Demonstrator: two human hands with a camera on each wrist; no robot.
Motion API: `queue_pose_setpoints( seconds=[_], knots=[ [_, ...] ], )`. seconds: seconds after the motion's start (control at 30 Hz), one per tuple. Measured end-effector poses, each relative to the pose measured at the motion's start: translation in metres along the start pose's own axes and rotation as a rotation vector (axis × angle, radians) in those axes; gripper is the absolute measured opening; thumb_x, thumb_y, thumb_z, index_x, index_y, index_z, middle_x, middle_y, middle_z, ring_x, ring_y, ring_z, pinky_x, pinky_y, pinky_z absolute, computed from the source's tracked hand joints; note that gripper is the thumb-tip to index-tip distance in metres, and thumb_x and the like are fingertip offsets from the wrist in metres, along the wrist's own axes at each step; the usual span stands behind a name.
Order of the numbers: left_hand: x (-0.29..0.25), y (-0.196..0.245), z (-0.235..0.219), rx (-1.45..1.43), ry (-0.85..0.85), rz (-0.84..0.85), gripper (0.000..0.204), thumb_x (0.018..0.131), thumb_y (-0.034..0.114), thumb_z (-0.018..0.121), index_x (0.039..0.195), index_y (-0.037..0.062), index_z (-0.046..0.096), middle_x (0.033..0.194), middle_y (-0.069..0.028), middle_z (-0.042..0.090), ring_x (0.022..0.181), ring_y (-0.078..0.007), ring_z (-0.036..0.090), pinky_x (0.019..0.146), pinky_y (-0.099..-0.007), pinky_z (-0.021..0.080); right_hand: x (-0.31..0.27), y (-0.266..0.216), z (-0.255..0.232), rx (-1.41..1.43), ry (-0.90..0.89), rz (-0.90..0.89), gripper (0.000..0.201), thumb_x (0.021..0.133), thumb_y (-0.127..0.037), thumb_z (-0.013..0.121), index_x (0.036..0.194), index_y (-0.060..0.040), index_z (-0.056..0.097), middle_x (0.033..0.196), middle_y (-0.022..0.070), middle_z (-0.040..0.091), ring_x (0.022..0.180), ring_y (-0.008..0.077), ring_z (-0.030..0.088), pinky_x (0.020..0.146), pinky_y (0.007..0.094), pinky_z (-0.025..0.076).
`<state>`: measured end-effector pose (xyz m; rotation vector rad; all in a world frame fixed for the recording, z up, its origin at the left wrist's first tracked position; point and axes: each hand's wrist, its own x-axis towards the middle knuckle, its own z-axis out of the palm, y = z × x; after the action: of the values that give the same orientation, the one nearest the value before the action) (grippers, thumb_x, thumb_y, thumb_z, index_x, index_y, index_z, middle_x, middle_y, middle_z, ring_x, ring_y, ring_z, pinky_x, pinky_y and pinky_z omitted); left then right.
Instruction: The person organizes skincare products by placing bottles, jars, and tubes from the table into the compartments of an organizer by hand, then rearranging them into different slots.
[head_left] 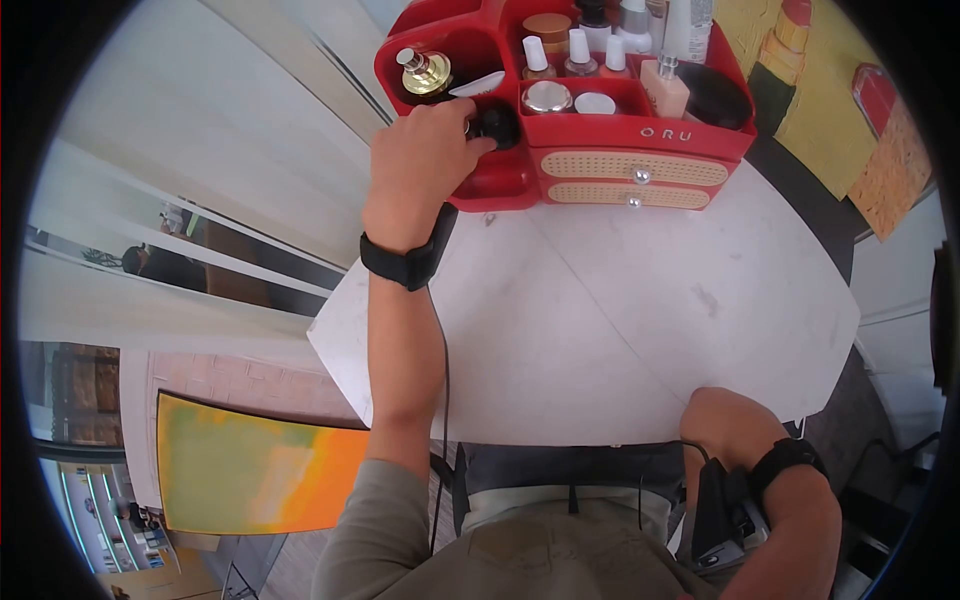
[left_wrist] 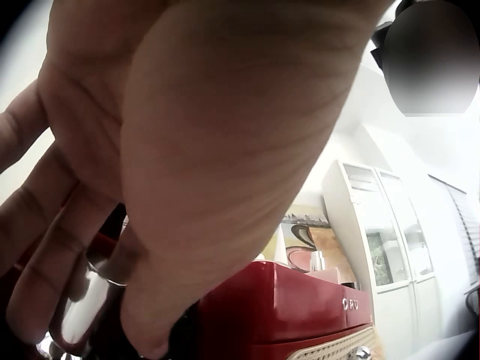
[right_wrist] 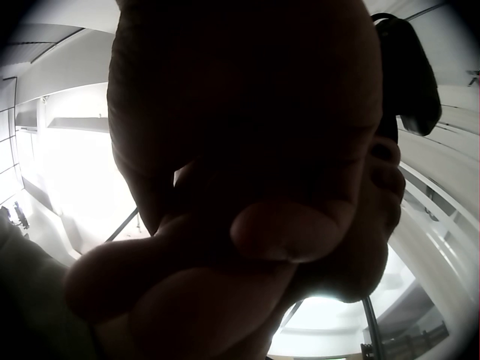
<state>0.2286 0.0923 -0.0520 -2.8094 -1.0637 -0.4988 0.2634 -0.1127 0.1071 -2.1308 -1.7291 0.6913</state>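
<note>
In the head view, the left hand (head_left: 420,165) reaches into the left part of a red organizer (head_left: 500,190). Its thumb and fingers are beside a round black item (head_left: 497,124); whether they press on it is unclear. Spread, nearly straight fingers fill the left of the left wrist view, with a shiny silver object (left_wrist: 79,311) partly hidden behind them. A gold-and-clear bottle (head_left: 425,73) stands just above this hand. The right hand (head_left: 725,425) is at the table's front edge, its fingers loosely curled in the right wrist view, with no object visible in them.
White-capped nail polish bottles (head_left: 580,55), a pink bottle (head_left: 664,88) and round jars (head_left: 547,97) fill the organizer's right side, above two woven-front drawers (head_left: 635,168). The organizer stands on a white marbled table (head_left: 600,320). Black cables run from both wrist bands.
</note>
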Motion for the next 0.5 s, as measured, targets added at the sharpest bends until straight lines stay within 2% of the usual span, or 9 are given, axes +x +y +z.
queue_pose_setpoints(
  seconds=[0.2, 0.33, 0.4, 0.5],
  knots=[
    [0.002, 0.011, 0.01, 0.002, 0.051, 0.058, 0.025, 0.086, 0.031, 0.077, 0.103, 0.0132, 0.075, 0.08, -0.0088, 0.075, 0.077, -0.0296, 0.072, 0.067, -0.0397, 0.056, -0.004, 0.002, 0.003, 0.002, -0.016, -0.06, 0.056, 0.072, 0.002, 0.066, 0.127, -0.0023, 0.066, 0.11, 0.0145, 0.069, 0.097, 0.0303, 0.064, 0.09, 0.0331, 0.051],
    [0.003, 0.013, 0.011, 0.083, 0.145, 0.106, 0.026, 0.088, 0.032, 0.076, 0.104, 0.012, 0.074, 0.079, -0.0094, 0.074, 0.075, -0.031, 0.071, 0.066, -0.0399, 0.056, -0.007, 0.006, 0.005, 0.006, -0.02, -0.092, 0.056, 0.072, 0.002, 0.066, 0.127, -0.0024, 0.066, 0.11, 0.0144, 0.069, 0.097, 0.0303, 0.064, 0.09, 0.0331, 0.051],
    [-0.002, 0.014, -0.004, 0.069, 0.167, 0.112, 0.025, 0.089, 0.031, 0.075, 0.104, 0.0116, 0.074, 0.078, -0.0098, 0.074, 0.075, -0.0321, 0.071, 0.066, -0.0403, 0.055, -0.01, 0.01, 0.005, 0.008, -0.02, -0.105, 0.055, 0.072, 0.002, 0.066, 0.128, -0.0024, 0.066, 0.11, 0.0143, 0.069, 0.097, 0.0303, 0.064, 0.09, 0.0331, 0.051],
    [-0.023, 0.016, -0.047, -0.027, 0.268, 0.068, 0.026, 0.091, 0.032, 0.075, 0.105, 0.0105, 0.072, 0.076, -0.0089, 0.073, 0.066, -0.0276, 0.069, 0.06, -0.037, 0.051, -0.008, 0.012, 0.005, 0.014, -0.019, -0.125, 0.055, 0.073, 0.002, 0.066, 0.128, -0.0025, 0.066, 0.11, 0.0142, 0.069, 0.097, 0.0303, 0.064, 0.09, 0.0331, 0.051]
  ],
)
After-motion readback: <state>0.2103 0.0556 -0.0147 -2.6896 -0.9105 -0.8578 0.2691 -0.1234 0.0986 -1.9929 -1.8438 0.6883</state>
